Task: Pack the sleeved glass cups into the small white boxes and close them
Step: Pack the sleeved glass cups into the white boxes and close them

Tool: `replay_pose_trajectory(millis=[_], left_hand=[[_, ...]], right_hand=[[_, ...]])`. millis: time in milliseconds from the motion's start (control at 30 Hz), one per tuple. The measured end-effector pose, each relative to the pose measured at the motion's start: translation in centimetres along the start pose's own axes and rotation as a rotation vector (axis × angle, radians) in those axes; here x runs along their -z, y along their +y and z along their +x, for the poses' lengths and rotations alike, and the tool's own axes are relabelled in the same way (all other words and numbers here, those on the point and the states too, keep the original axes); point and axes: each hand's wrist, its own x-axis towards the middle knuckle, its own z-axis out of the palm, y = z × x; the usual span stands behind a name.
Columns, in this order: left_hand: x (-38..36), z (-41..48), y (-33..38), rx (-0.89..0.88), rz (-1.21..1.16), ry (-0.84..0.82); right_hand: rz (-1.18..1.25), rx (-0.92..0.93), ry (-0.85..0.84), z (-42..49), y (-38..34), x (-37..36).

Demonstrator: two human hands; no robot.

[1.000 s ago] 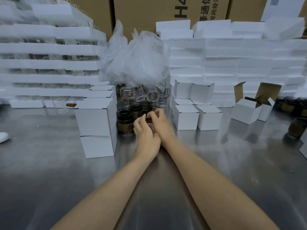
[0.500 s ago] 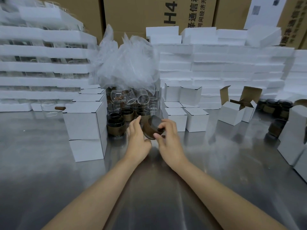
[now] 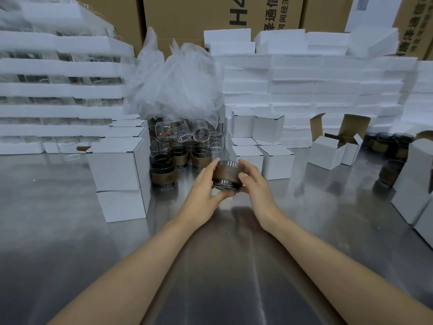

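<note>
We stretch both arms forward over the table (image 3: 70,231). Our left hand (image 3: 206,187) and right hand (image 3: 256,184) curl around one sleeved glass cup (image 3: 227,175), held between them near the boxes. It is clear glass with a brown band. The carton (image 3: 199,17) behind reads "H4".

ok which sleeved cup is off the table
The sleeved cup held between the left hand and right hand; the other cups stand on the table.
</note>
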Motion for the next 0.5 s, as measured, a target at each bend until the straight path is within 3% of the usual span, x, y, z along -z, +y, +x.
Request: replay_pose_trajectory(millis=[100,500], left_hand=[[0.06,0.11,0.14,0.019,-0.042,0.022],[0.28,0.02,0.64,0.015,-0.062,0.057]], right_hand=[[0.092,-0.071,-0.056,0.32,0.0,0.14],[-0.129,-0.014,-0.108,-0.13,0.38,-0.01]])
